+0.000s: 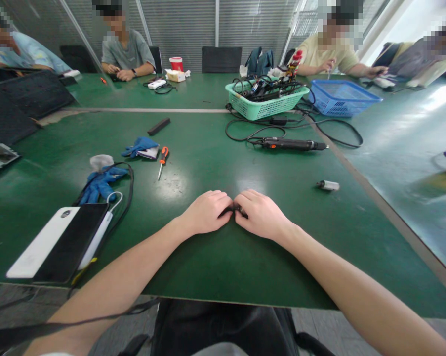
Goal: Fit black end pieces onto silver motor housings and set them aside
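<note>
My left hand [210,211] and my right hand [260,212] meet over the green table [223,267], both closed. Between them they grip a small black part [227,211], mostly hidden by the fingers. A bit of metal shows at its right end, under my right fingers; I cannot make out its kind. To the right lies a small cylinder [328,186], silver-white with a dark tip. An orange-handled screwdriver [164,157] rests beyond my left hand.
A black electric screwdriver [291,144] with its cable lies ahead, before a green basket [267,106] of cables and a blue basket [341,99]. On the left are blue gloves [102,184], a black bar [158,126], a phone [45,242] and a cable. Several people sit around.
</note>
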Demonstrator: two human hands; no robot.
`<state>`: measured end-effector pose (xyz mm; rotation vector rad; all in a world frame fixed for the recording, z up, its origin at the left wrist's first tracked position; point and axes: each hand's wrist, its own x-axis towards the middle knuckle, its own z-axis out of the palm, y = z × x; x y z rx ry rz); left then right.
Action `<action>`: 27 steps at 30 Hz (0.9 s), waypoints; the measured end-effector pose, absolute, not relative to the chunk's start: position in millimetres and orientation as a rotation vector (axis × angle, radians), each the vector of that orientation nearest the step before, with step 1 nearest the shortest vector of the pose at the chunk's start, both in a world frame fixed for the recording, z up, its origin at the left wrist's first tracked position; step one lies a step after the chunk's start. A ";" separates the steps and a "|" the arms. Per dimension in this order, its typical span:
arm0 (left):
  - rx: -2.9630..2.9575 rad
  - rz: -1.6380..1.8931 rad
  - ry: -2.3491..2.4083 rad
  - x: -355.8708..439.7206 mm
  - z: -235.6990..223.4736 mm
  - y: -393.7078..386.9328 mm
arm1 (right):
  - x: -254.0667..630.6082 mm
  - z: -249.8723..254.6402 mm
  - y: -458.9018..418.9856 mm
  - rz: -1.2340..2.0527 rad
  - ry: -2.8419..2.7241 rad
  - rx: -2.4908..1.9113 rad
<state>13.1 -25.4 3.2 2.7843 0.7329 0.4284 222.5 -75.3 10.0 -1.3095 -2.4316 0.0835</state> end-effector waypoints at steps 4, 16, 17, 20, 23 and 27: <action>2.783 0.428 0.727 13.0 4.2 -25.5 | 222.3 9.4 -74.9 0.098 -2.422 -1.305; 2.771 0.431 0.725 12.7 4.0 -25.2 | 222.6 9.7 -75.0 0.126 -2.408 -1.295; 2.771 0.432 0.726 12.7 3.9 -25.3 | 222.7 10.0 -75.0 0.125 -2.410 -1.299; 2.773 0.429 0.724 12.7 4.1 -25.3 | 222.8 10.7 -75.1 0.129 -2.418 -1.307; 2.779 0.427 0.720 12.8 4.4 -25.2 | 222.5 10.6 -75.2 0.136 -2.413 -1.304; 2.787 0.419 0.717 13.2 4.7 -25.2 | 222.0 10.0 -75.4 0.129 -2.401 -1.300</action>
